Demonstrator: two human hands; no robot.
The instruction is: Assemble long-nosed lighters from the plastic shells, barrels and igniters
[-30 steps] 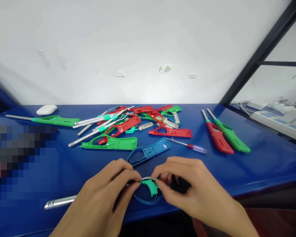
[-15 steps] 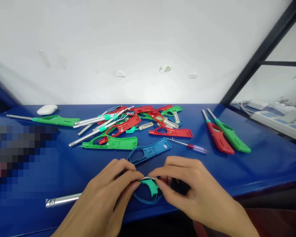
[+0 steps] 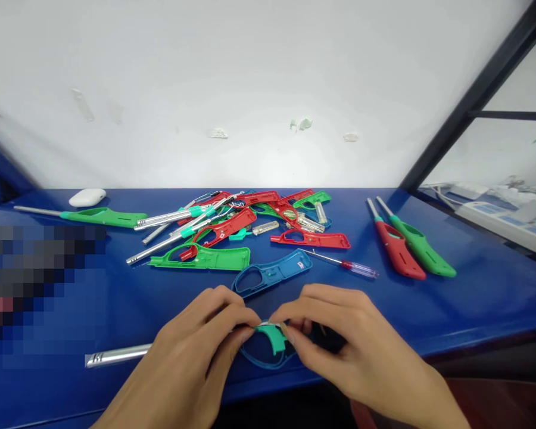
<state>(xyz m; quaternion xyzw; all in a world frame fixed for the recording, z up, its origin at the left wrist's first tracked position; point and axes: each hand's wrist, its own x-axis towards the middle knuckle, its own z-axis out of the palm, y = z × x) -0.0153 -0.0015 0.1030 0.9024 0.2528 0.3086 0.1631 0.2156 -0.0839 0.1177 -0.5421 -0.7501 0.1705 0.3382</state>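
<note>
My left hand (image 3: pixel 192 363) and my right hand (image 3: pixel 348 345) meet at the near edge of the blue table (image 3: pixel 473 298), fingers pinched together on a partly built lighter. A teal trigger piece (image 3: pixel 276 337) sits between my fingertips inside a blue handle shell (image 3: pixel 263 359). The lighter's metal tube (image 3: pixel 116 356) sticks out to the left from under my left hand. A second blue shell half (image 3: pixel 272 273) lies just beyond my fingers.
A pile of red and green shells and metal tubes (image 3: pixel 232 229) lies mid-table. A small screwdriver (image 3: pixel 346 264) is right of it. A red lighter (image 3: pixel 395 250) and a green lighter (image 3: pixel 420 247) lie at right. Far left are another green lighter (image 3: pixel 98 217) and a white case (image 3: pixel 87 196).
My hands hold nearly still on the part. The metal tube under my left hand has shifted slightly to the right.
</note>
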